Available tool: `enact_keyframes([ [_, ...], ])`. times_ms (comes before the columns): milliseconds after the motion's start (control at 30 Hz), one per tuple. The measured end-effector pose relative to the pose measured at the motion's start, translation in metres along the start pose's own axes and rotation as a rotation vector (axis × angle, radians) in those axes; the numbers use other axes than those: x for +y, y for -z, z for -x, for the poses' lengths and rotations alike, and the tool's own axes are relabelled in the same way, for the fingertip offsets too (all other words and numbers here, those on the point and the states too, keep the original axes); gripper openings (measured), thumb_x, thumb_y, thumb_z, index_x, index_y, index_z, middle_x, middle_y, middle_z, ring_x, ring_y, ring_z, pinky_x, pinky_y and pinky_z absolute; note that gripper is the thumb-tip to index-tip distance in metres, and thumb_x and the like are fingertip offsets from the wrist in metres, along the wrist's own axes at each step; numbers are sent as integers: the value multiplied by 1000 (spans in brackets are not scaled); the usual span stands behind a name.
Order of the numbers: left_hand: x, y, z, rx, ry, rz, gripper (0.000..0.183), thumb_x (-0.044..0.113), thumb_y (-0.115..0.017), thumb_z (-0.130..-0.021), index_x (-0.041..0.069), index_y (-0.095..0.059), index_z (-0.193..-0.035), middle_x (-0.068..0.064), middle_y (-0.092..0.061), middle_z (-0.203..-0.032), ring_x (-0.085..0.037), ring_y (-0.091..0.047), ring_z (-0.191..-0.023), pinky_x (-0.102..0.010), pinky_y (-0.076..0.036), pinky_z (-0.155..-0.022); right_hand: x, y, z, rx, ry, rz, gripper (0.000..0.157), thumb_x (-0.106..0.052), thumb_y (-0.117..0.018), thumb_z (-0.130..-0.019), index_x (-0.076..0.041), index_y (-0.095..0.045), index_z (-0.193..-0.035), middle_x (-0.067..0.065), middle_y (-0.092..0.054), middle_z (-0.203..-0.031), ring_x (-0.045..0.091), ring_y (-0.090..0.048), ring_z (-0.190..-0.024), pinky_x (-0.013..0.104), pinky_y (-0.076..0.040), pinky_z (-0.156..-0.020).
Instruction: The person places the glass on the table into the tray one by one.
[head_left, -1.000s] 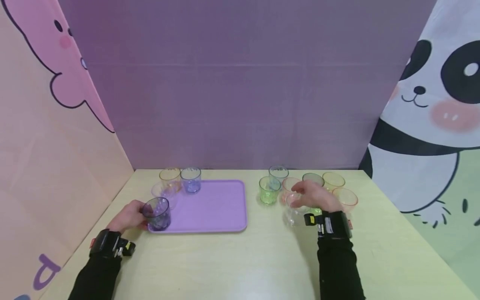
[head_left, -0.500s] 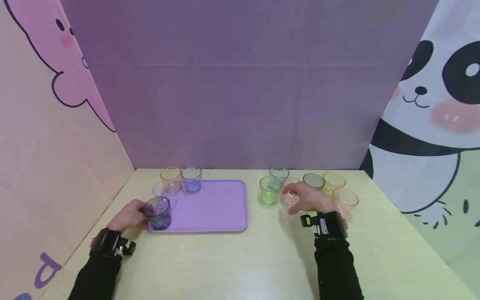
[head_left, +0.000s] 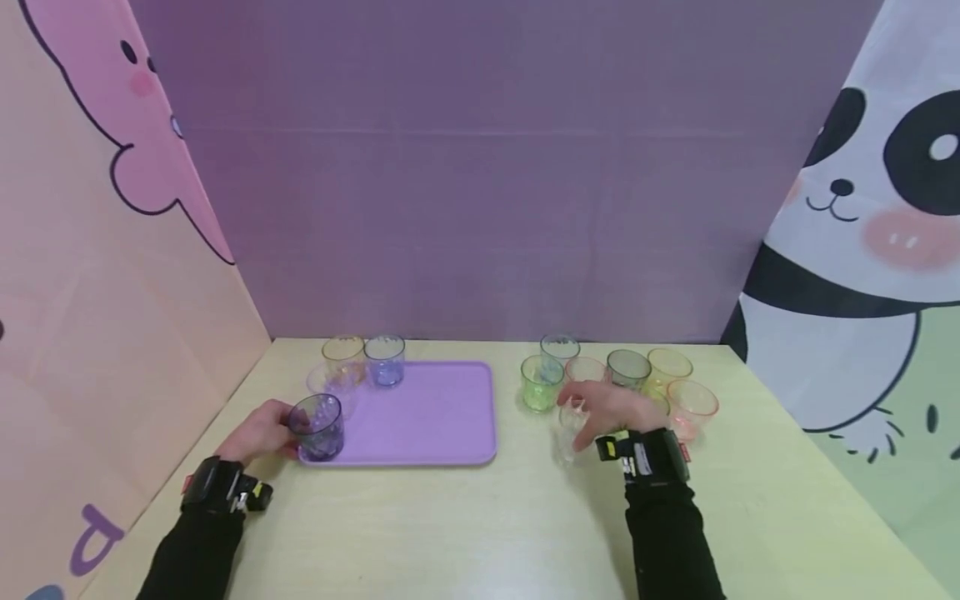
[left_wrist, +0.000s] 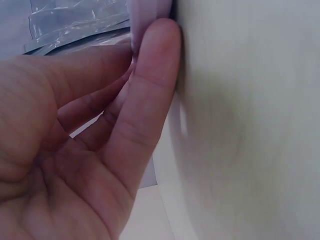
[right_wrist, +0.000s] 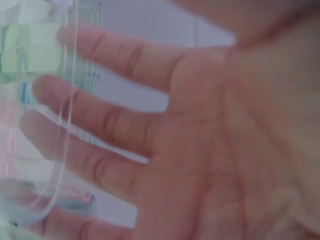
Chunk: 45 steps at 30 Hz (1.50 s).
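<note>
At the tray's front left corner, my left hand (head_left: 258, 429) pinches the rim of the purple tray (head_left: 442, 408). The left wrist view has the tray edge (left_wrist: 150, 17) between thumb and finger, close over the tabletop. A smoky dark glass (head_left: 318, 442) stands on the tray beside that hand. Across the table, my right hand (head_left: 615, 408) curves around a clear glass (head_left: 567, 435), thumb on the near side and fingers on the far side. In the right wrist view the fingertips show through the clear glass's wall (right_wrist: 70, 105); the thumb tip is out of view there.
Amber (head_left: 343, 358), blue (head_left: 386, 367) and pale clear (head_left: 322, 382) glasses stand at the tray's left. Around the right hand cluster green (head_left: 540, 387), pink (head_left: 587, 371), dark (head_left: 628, 367), yellow (head_left: 670, 367) and coral (head_left: 692, 408) glasses. A purple backdrop (head_left: 480, 208) rises behind the table.
My right hand has shifted left and slightly toward me, and the clear glass has moved with it, away from the cluster. The left hand, tray and dark glass have stayed put.
</note>
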<state>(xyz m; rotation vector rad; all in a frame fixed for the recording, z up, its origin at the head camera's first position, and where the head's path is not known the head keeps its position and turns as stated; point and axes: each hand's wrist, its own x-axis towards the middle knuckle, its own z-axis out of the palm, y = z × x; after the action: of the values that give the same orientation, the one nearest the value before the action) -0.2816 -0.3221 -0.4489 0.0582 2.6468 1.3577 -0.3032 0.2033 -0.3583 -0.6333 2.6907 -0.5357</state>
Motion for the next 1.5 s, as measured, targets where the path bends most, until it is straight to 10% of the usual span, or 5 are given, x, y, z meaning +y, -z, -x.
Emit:
enact_keyframes([
  [300,-2,1,0,3,6,-12,28,-14,-53,-80,-18,-60,-107,-20,-68,-92,-22,-67,-73,-37,-62,-63,-6,-4,-11,91,40,-44,78,-25,-80,-70,4,-50,-136,20,-57,-135,36,-54,-124,49,-47,-104],
  [1033,-1,-1,1,17,5,-27,32,-13,-55,-79,-19,-60,-111,-22,-68,-95,-21,-67,-74,-37,-62,-64,-45,-40,-64,533,274,-454,64,-34,-82,-75,-13,-59,-131,7,-66,-119,25,-58,-104,41,-53,-87],
  [1500,1,-1,1,23,4,-9,30,-13,-55,-79,-19,-61,-107,-19,-69,-91,-21,-67,-71,-36,-62,-63,-61,-67,-96,464,274,-813,90,-14,-91,-62,-8,-41,-137,17,-59,-131,38,-53,-124,48,-47,-106],
])
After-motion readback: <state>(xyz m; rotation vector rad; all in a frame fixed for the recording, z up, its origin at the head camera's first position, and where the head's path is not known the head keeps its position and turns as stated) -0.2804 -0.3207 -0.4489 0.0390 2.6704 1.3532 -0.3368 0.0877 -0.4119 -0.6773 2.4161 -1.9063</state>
